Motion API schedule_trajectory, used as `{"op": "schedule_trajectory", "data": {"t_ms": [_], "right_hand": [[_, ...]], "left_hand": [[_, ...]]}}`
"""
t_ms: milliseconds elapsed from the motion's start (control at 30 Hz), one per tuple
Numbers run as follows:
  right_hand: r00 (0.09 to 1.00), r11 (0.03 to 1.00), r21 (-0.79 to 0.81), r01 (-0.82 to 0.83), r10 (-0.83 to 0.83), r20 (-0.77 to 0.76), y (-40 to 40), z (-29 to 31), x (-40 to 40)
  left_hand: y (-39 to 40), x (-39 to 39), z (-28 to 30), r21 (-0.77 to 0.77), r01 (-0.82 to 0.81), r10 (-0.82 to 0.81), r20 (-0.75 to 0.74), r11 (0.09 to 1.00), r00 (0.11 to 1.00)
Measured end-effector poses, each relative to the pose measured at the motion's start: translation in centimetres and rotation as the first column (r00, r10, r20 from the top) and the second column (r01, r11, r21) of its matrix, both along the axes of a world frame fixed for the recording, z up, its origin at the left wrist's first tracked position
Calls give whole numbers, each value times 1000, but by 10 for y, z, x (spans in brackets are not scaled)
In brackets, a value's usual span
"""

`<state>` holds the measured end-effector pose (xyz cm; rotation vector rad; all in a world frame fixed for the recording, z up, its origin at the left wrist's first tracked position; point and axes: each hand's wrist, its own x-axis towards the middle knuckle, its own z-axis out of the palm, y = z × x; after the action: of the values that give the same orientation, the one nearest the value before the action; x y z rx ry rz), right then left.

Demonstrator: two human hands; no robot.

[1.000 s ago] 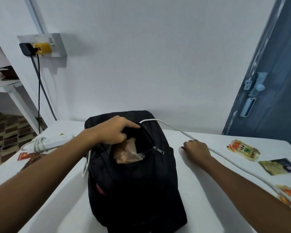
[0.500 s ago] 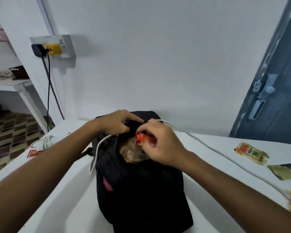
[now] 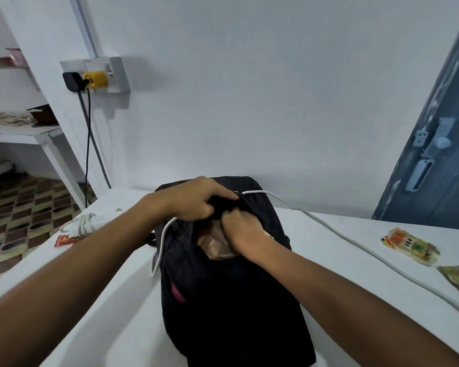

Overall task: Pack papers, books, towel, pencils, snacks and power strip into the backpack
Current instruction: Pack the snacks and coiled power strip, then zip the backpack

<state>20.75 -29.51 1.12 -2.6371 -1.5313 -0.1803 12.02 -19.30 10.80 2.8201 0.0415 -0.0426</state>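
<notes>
Head view: black backpack point(image 3: 231, 300) lying on the white table point(image 3: 96, 327), mouth held up and open by the left hand point(image 3: 196, 198), fingers curled round the top edge of the fabric. Right hand point(image 3: 243, 230) pushed into the opening just below the left, fingers hidden inside; cannot tell whether clenched on anything. Brownish plastic-wrapped packet point(image 3: 214, 243) showing beside the right wrist, inside the mouth. White power strip point(image 3: 90, 222) left of the left forearm, its cable point(image 3: 355, 242) draped over the backpack and trailing right of the right arm. Snack packets point(image 3: 410, 246) well apart to the right.

Best done slowly: keep the mouth pulled wide, press contents deep, keep the cable clear of the zipper.
</notes>
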Motion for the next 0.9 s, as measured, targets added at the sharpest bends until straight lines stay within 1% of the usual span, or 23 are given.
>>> {"op": "schedule_trajectory", "data": {"t_ms": [33,67,200,300,400,500,567,633,667,733,767,800,833,900], "right_hand": [[996,1000,-19,3,-4,-86,-1,1,0],[991,999,-36,-10,5,-134,-3,4,-2],[962,987,-75,-142,120,-243,-20,17,-10],[932,962,44,-268,271,-241,-40,31,-13],[896,909,227,-349,395,-204,-65,40,-6],[902,885,368,-285,377,-210,-100,46,12],[929,881,440,-172,294,-225,-123,44,30],[959,890,455,-7,135,-249,-150,37,51],[969,903,421,83,24,-244,-166,30,64],[953,922,288,260,-198,-229,-196,14,87],[923,911,201,360,-317,-216,-215,4,97],[880,879,124,460,-433,-196,-237,-4,105],[825,833,52,552,-535,-184,-258,-13,113],[712,723,-50,689,-687,-144,-297,-27,121]], "left_hand": [[0,0,-1,1,-1,1,2,1000,1000],[0,0,-2,2,-5,5,9,1000,1000],[-3,8,-6,17,-35,34,51,999,998],[-5,17,-12,86,-52,46,77,995,996],[-9,32,-18,144,-39,36,28,989,999],[-20,50,-21,207,4,1,-25,978,1000],[-30,61,-24,247,17,-5,-46,969,999],[-42,75,-26,254,44,-23,-87,966,996],[-50,83,-29,230,71,-47,-107,971,993],[-65,94,-33,161,127,-106,-135,979,985],[-76,102,-35,144,168,-147,-144,975,979],[-89,112,-39,136,216,-196,-147,967,970],[-101,120,-44,126,252,-233,-145,960,961],[-122,136,-57,90,313,-298,-146,945,943]]}}
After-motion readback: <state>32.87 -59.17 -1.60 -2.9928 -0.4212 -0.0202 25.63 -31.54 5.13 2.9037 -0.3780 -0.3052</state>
